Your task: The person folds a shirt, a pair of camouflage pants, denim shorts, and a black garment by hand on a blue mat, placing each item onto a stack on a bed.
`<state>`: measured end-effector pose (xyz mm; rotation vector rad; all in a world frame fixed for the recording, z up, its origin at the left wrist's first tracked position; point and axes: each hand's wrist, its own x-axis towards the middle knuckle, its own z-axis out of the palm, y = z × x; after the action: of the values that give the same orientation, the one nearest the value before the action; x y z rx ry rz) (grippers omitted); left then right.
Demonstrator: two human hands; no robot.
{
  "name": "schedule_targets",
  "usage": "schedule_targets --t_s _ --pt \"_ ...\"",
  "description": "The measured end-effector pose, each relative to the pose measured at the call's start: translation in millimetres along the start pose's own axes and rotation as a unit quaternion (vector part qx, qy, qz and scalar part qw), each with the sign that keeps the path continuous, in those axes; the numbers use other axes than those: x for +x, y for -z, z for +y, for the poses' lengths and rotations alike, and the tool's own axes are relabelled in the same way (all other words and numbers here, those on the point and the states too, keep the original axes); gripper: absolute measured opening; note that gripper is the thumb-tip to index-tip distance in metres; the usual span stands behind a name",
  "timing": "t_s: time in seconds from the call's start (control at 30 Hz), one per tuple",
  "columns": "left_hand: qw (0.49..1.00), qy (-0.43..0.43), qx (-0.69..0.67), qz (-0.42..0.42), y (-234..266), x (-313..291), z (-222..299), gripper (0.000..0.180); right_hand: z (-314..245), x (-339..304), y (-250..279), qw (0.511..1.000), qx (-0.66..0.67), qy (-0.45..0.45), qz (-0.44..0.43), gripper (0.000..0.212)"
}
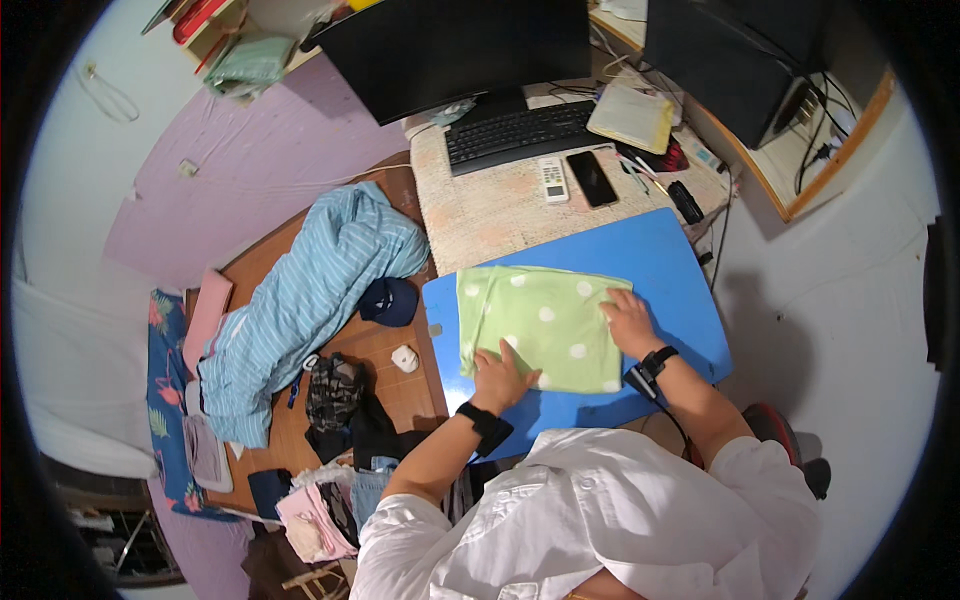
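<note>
A light green cloth with white dots [560, 335] lies spread in a rough rectangle on a blue tabletop [665, 260]. Its left part shows a few creases and looks layered. My left hand [502, 378] rests on the cloth's near left corner, fingers spread and palm down. On the right edge of the cloth lies my right hand [630, 322], also flat with fingers extended. Both wrists wear black bands. Whatever lies under the palms is hidden.
Beyond the blue top stand a keyboard [520, 135], a monitor [455, 50], a white remote [553, 180] and a black phone [592, 179]. To the left, a bed holds a striped blue quilt [310, 280], a dark cap [388, 302] and a clothes pile [320, 515].
</note>
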<state>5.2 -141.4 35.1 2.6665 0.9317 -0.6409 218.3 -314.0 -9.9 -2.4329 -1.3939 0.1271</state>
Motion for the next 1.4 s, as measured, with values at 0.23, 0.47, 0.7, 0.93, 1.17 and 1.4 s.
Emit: schedule_targets --t_s 0.23,0.47,0.7,0.93,1.17,1.4 --pt "0.984 0.074 -0.151 0.063 1 -12 -58 0.065 17 6 16 0.971 0.136 -0.188 0.051 0.051" --pt "0.839 0.187 -0.496 0.124 -58 11 -80 0.078 -4 -4 -7 0.957 0.205 -0.204 -0.032 0.052" --pt "0.834 0.135 -0.533 0.045 -49 14 -44 0.051 17 4 -27 0.853 0.452 -0.201 -0.169 0.035" --pt "0.759 0.104 -0.635 0.103 -48 -31 -45 0.036 -29 14 -3 0.921 0.354 -0.092 -0.133 0.035" --pt "0.712 0.057 -0.658 0.237 -64 -113 -88 0.033 -101 7 -8 0.897 0.407 -0.018 -0.174 0.036" --pt "0.614 0.014 -0.713 0.339 -45 -286 -159 0.040 -260 -31 37 0.838 0.491 0.061 -0.228 0.033"
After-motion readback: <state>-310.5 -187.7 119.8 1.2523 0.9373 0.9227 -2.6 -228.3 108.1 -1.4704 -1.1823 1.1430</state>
